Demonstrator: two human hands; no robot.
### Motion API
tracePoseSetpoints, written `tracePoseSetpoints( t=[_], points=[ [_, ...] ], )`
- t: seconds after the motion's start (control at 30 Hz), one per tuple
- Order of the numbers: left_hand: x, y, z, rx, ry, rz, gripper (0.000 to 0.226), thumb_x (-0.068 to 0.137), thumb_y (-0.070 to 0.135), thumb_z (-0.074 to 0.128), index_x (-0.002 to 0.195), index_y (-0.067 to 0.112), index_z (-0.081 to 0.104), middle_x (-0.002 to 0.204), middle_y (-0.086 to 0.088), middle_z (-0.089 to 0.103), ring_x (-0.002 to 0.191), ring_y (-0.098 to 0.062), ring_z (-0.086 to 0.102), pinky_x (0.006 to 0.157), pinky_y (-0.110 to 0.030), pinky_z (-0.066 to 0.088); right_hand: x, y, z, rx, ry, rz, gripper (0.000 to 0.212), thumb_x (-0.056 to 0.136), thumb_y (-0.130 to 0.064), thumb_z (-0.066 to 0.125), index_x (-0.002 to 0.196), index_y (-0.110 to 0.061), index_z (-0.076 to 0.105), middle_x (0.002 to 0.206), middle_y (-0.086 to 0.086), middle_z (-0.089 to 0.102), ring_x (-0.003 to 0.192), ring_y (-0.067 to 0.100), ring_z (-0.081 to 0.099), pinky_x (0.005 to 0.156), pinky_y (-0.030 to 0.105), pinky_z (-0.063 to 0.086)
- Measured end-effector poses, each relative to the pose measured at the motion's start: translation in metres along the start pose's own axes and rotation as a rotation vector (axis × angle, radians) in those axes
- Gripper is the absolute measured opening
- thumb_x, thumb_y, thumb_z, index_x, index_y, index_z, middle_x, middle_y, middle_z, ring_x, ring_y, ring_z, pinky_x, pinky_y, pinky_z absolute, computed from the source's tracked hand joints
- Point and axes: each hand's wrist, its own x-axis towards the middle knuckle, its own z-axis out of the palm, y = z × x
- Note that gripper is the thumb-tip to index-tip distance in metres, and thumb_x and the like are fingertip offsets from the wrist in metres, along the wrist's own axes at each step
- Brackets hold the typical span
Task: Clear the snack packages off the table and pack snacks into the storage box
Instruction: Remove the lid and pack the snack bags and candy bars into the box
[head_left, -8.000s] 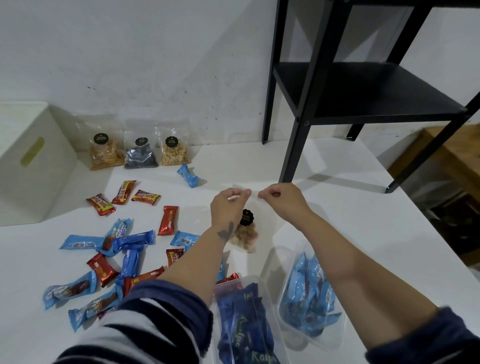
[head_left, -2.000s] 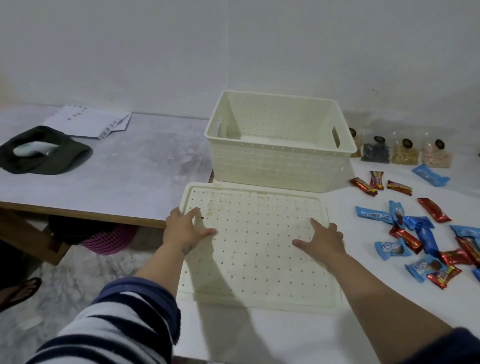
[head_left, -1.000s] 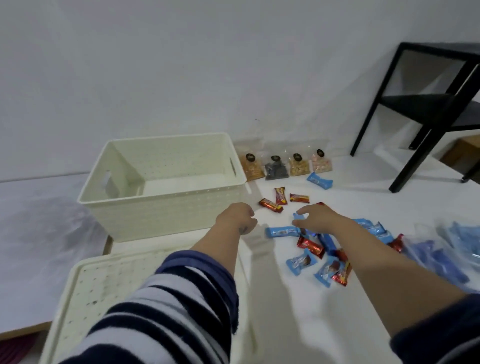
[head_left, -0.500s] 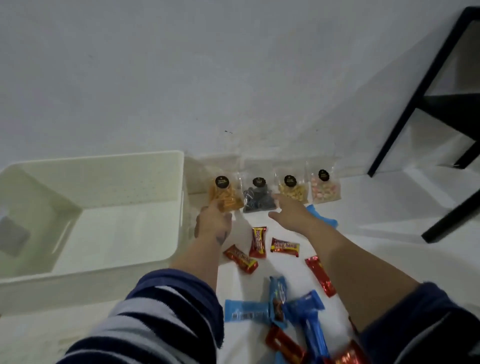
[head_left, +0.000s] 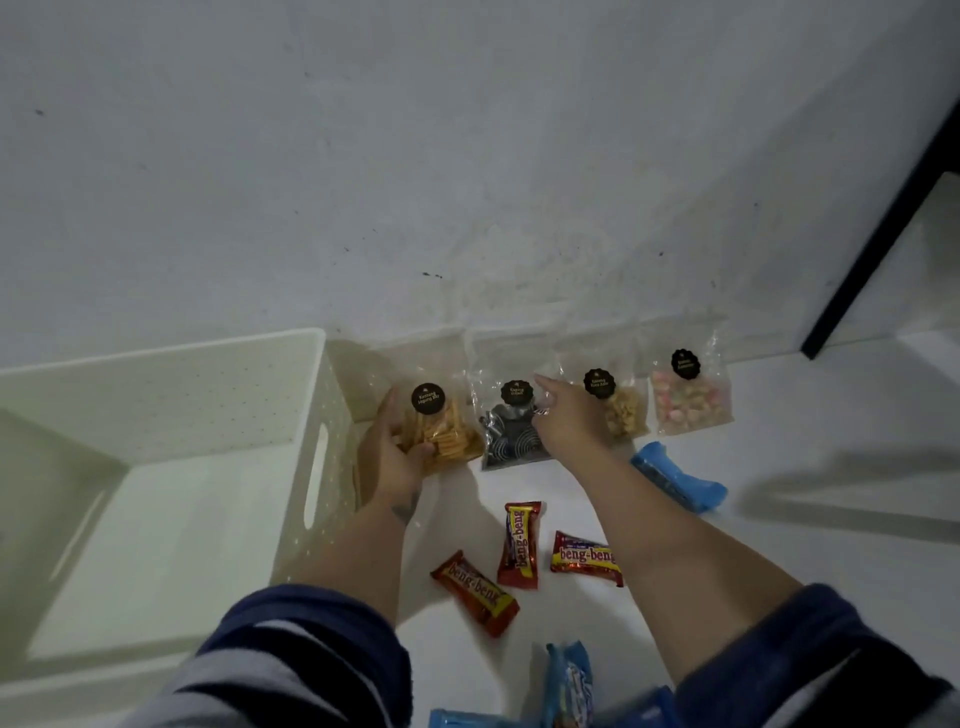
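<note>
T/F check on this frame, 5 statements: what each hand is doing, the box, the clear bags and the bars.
1. The left hand grips the bag of orange sticks. True.
2. The right hand holds a red bar. False: it reaches over the dark-snack bag, fingers extended; whether it grips yet cannot be told.
3. The storage box already holds snacks. False: its visible inside is bare.
4. Four clear bags with round black labels stand in a row against the wall. True.
5. The three red bars lie inside the box. False: they lie on the table, right of the box, between the forearms.
</note>
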Motion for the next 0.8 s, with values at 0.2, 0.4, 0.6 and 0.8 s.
tracePoseSetpoints(
  t=[0.2, 0.4, 0.6, 0.8],
  points=[
    [-0.019, 0.046, -0.016, 0.033, 0.037, 0.070, 0.082, 0.085, -0.011, 0.059, 0.149, 0.030, 0.029, 0.137, -0.007, 0.053, 0.119, -0.022, 0.056, 0.073, -0.015, 0.048, -0.024, -0.037, -0.033, -0.038, 0.100, -0.099, 0.060, 0.090, 0.003, 0.048, 0.136, -0.035, 0.049, 0.129, 0.002, 0.062, 0.097, 0.020, 0.064, 0.082, 0.035, 0.056],
    [-0.036, 0.117, -0.058, 0.187, 0.086, 0.225, 0.080, 0.085, 0.004, 0.066, 0.149, 0.032, 0.027, 0.126, -0.002, 0.054, 0.113, -0.022, 0.055, 0.082, -0.024, 0.047, -0.061, -0.101, -0.096, -0.072, 0.213, -0.185, 0.058, 0.088, -0.005, 0.054, 0.135, -0.037, 0.049, 0.127, -0.004, 0.063, 0.106, 0.023, 0.063, 0.090, 0.039, 0.053],
    [-0.050, 0.143, -0.125, 0.155, 0.112, 0.294, 0.082, 0.082, 0.005, 0.069, 0.147, 0.035, 0.029, 0.126, -0.004, 0.056, 0.109, -0.023, 0.057, 0.092, -0.040, 0.049, -0.106, -0.166, -0.107, -0.105, 0.241, -0.273, 0.055, 0.088, -0.010, 0.055, 0.136, -0.036, 0.049, 0.128, -0.005, 0.061, 0.114, 0.022, 0.059, 0.093, 0.036, 0.050],
    [-0.044, 0.107, -0.225, 0.107, 0.117, 0.263, 0.081, 0.082, 0.001, 0.070, 0.146, 0.037, 0.033, 0.125, -0.003, 0.056, 0.101, -0.019, 0.056, 0.081, -0.029, 0.046, -0.155, -0.219, -0.054, -0.145, 0.184, -0.319, 0.057, 0.086, -0.008, 0.055, 0.136, -0.036, 0.049, 0.124, -0.007, 0.062, 0.115, 0.021, 0.058, 0.087, 0.028, 0.045]
  ],
)
